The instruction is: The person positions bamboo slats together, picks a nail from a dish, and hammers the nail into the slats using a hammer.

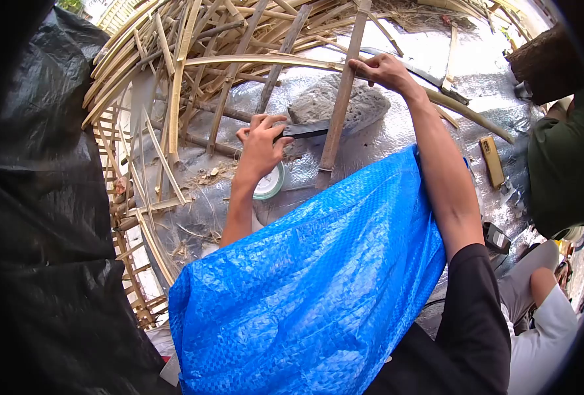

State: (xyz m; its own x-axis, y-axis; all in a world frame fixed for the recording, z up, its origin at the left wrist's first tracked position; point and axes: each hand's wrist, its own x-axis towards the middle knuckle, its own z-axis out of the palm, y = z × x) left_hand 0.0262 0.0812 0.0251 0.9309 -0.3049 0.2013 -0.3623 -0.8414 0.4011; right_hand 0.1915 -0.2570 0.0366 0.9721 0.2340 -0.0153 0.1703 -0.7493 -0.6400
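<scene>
My left hand (pixel 262 143) is closed around the dark handle of a knife (pixel 305 130), whose blade points right. The blade meets a flat bamboo slat (pixel 342 99), which stands nearly upright in my view; whether it cuts in, I cannot tell. Higher up, the fingers of my right hand (pixel 385 71) pinch that slat at its edge. A long, curved bamboo strip (pixel 259 59) crosses there, passing close to the right hand. Beneath the knife and slat lies a rough grey stone (pixel 369 105). A blue woven tarp (pixel 305 283) covers my lap.
Many split bamboo pieces (pixel 206 33) are heaped at the upper left. A round white-green roll (pixel 270 183) lies below my left wrist. At right are a phone (pixel 492 162), a log (pixel 548 62) and other people's clothed limbs (pixel 561 164). Black sheeting (pixel 48 197) hangs left.
</scene>
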